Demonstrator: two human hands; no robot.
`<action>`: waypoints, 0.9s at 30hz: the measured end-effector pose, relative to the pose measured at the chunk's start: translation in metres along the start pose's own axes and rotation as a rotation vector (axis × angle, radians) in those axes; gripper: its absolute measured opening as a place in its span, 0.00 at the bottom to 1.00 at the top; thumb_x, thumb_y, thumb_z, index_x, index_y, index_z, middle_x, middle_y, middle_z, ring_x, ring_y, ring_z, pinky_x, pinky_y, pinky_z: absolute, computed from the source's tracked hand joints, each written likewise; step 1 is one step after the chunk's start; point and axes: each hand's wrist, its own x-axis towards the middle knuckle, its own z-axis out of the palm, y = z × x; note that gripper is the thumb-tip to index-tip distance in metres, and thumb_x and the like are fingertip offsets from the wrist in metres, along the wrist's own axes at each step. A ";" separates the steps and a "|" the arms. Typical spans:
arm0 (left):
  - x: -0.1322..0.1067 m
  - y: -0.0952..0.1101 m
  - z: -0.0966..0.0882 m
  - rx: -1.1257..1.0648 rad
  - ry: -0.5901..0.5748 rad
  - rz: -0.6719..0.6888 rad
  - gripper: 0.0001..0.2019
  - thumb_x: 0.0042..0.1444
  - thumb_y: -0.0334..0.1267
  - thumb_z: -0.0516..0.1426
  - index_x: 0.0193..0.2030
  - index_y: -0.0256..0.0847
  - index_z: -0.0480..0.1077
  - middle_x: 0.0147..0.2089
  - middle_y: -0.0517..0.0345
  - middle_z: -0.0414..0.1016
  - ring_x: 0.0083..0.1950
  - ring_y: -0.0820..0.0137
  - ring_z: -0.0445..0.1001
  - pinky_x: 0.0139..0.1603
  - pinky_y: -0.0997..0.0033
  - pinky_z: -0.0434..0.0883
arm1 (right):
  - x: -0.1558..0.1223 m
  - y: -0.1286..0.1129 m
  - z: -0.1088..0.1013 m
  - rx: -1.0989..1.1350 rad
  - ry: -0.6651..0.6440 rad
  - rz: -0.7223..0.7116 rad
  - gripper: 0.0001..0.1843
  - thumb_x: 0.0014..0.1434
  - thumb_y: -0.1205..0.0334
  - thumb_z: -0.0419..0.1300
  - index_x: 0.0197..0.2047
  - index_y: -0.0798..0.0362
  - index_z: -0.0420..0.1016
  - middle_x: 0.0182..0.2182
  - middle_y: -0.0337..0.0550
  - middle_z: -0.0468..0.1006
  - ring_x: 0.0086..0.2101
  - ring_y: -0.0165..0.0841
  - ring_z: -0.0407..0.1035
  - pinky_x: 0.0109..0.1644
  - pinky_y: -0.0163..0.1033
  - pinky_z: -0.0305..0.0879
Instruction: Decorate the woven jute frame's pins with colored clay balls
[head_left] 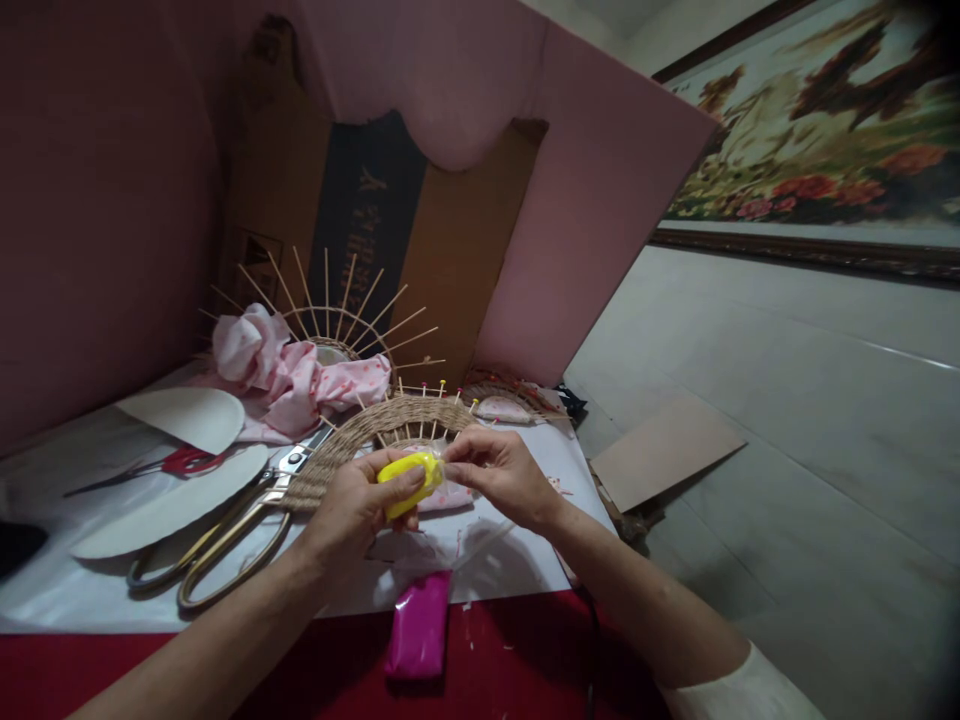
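Note:
My left hand (pixel 365 505) is closed round a soft yellow clay packet (pixel 409 478) in clear plastic. The fingertips of my right hand (pixel 504 474) pinch the clear wrapper (pixel 437 462) at the packet's right end. Behind the hands stands a woven arch (pixel 330 455) of brown cord with thin sticks and coloured pins along its top. Pink dotted fabric (pixel 448 497) shows under it, partly hidden by my hands. A magenta packet (pixel 420 625) lies below them, on the front edge of the white sheet and the red cloth.
Large scissors (pixel 225 545), white card pieces (pixel 187 415) and smaller red-handled scissors (pixel 191 461) lie at the left. Crumpled pink fabric (pixel 300 375) and a ring of radiating sticks (pixel 360 325) are behind. A pink board (pixel 592 190) and cardboard (pixel 465 240) stand at the back.

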 end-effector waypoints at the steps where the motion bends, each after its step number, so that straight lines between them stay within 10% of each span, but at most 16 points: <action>1: 0.000 0.000 0.000 0.002 -0.003 -0.001 0.15 0.40 0.38 0.68 0.35 0.33 0.74 0.28 0.56 0.74 0.22 0.76 0.68 0.20 0.78 0.65 | 0.000 -0.001 0.001 -0.029 0.006 -0.007 0.03 0.50 0.65 0.64 0.26 0.54 0.76 0.24 0.37 0.71 0.27 0.27 0.62 0.31 0.36 0.58; 16: 0.002 0.000 -0.001 -0.062 0.046 0.018 0.13 0.41 0.35 0.68 0.33 0.32 0.74 0.30 0.55 0.74 0.24 0.76 0.69 0.21 0.78 0.68 | 0.003 0.005 -0.015 0.797 -0.137 0.357 0.12 0.49 0.58 0.67 0.27 0.56 0.70 0.25 0.37 0.70 0.26 0.25 0.64 0.31 0.32 0.60; 27: 0.004 -0.003 -0.002 -0.082 0.057 0.019 0.13 0.40 0.33 0.68 0.34 0.32 0.74 0.29 0.56 0.74 0.23 0.76 0.70 0.19 0.80 0.68 | 0.000 0.008 -0.015 0.721 -0.006 0.336 0.14 0.49 0.54 0.67 0.27 0.54 0.68 0.23 0.38 0.75 0.22 0.25 0.66 0.25 0.31 0.60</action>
